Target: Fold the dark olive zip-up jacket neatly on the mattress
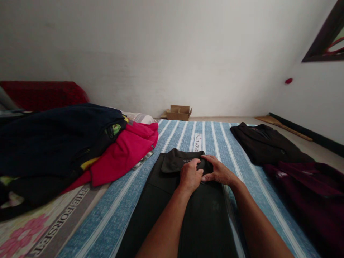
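Note:
A black collared top (204, 215) lies lengthwise in front of me, its stand-up collar (174, 161) at the far end. Small pale print shows on the collar. My left hand (189, 175) rests on the collar's near edge, with its fingers bent and pressed together on the fabric. Just to its right, my right hand (219, 172) grips the collar's right end between thumb and fingers. The two hands almost touch. My forearms cover part of the top's body.
A blue striped sheet (258, 186) lies underneath. Piled clothes, including a navy garment (61, 139) and a pink one (126, 150), lie left. A folded dark-brown garment (271, 143) and a maroon one (309, 190) lie right. A cardboard box (178, 113) stands by the wall.

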`<state>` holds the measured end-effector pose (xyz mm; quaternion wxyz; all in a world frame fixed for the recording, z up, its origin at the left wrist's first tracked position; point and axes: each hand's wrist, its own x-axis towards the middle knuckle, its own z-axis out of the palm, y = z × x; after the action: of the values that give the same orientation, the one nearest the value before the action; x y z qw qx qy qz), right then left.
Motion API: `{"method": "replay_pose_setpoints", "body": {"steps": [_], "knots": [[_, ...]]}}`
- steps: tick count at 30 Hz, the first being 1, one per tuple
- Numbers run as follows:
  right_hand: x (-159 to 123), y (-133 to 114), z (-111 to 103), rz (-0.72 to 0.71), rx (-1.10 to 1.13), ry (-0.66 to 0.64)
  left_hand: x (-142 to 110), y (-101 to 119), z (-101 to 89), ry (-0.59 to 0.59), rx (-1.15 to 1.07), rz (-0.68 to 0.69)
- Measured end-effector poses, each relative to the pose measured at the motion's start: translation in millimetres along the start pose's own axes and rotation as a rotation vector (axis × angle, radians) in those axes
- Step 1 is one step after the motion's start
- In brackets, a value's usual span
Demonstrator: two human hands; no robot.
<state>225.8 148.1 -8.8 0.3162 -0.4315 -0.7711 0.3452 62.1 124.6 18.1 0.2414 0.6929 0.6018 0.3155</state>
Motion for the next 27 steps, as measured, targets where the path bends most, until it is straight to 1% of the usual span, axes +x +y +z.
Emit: {"method": "replay_pose_setpoints", "body": {"steps": [19,27], "knots": [[-0.5,-1.3,-1.0,0.004,-0.007,-0.009,-0.2,-1.9,1.1,0.017,0.012,0.031],[-0.2,-1.6,-0.2,0.005,0.003,0.002,-0.2,-1.0,0.8,0.008,0.021,0.013]]}}
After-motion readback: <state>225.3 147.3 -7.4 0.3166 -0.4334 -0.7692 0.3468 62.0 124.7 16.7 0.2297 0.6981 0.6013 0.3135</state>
